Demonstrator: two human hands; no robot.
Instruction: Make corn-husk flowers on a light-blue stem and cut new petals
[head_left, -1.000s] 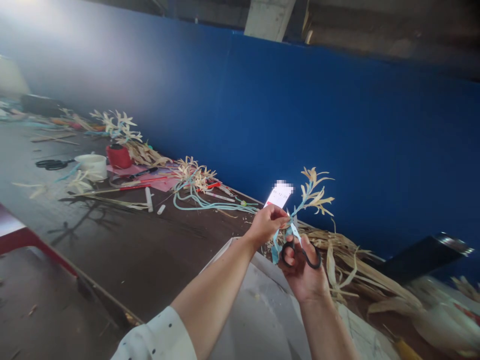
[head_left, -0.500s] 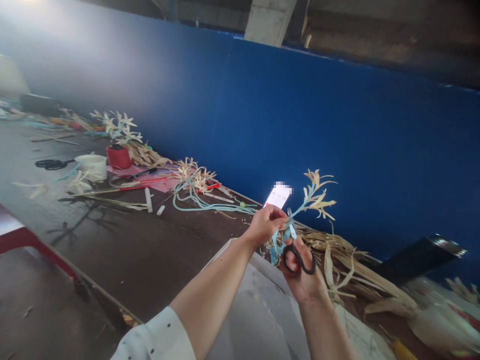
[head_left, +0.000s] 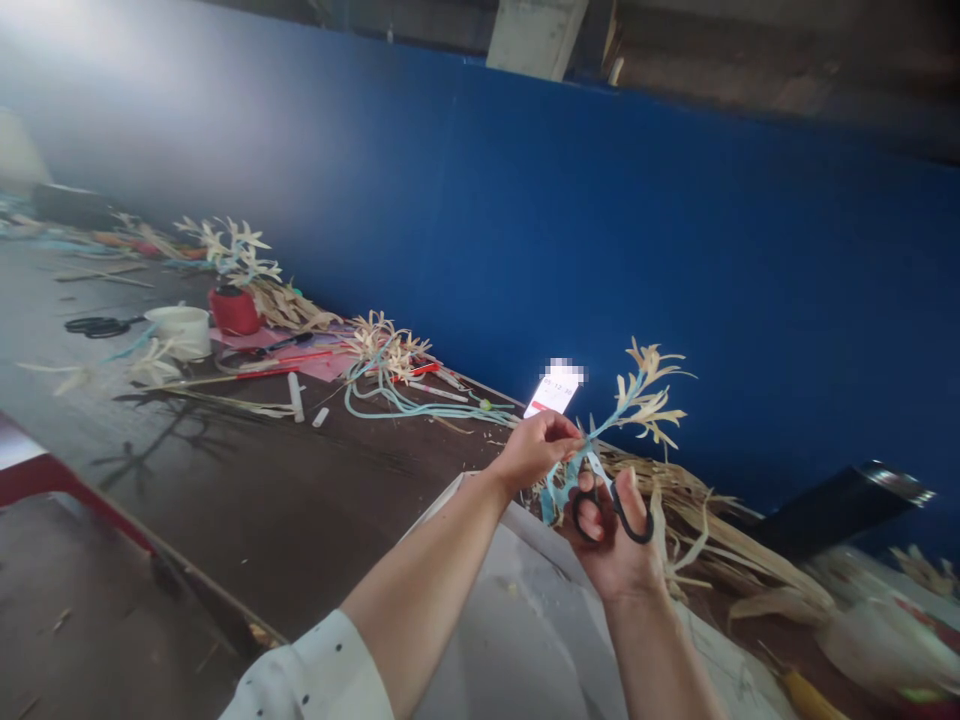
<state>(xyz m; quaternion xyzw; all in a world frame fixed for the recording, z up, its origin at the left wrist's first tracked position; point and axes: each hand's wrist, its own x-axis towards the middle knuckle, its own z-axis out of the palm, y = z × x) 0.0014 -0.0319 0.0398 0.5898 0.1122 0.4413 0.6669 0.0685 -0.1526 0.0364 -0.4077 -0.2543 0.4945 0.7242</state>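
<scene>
My left hand (head_left: 534,449) pinches the blue-wrapped stem of a sprig of straw flowers (head_left: 646,400), held up in front of the blue wall. My right hand (head_left: 613,540) has its fingers through the black handles of a pair of scissors (head_left: 609,495). The blades point up at the stem just beside my left fingertips. Loose ends of blue ribbon (head_left: 553,492) hang from the stem between the two hands.
A long dark table (head_left: 247,480) carries dried husks (head_left: 720,540), more straw flowers (head_left: 386,345) with blue cords, a white bowl (head_left: 182,328), a red pot (head_left: 234,310), other scissors (head_left: 97,326) and a lit phone (head_left: 555,388). A pale sheet (head_left: 517,620) lies under my forearms.
The sprig has tilted slightly to the right and my right hand has shifted the scissors a little; the handles have spread again after being closed. My left hand keeps its pinch.
</scene>
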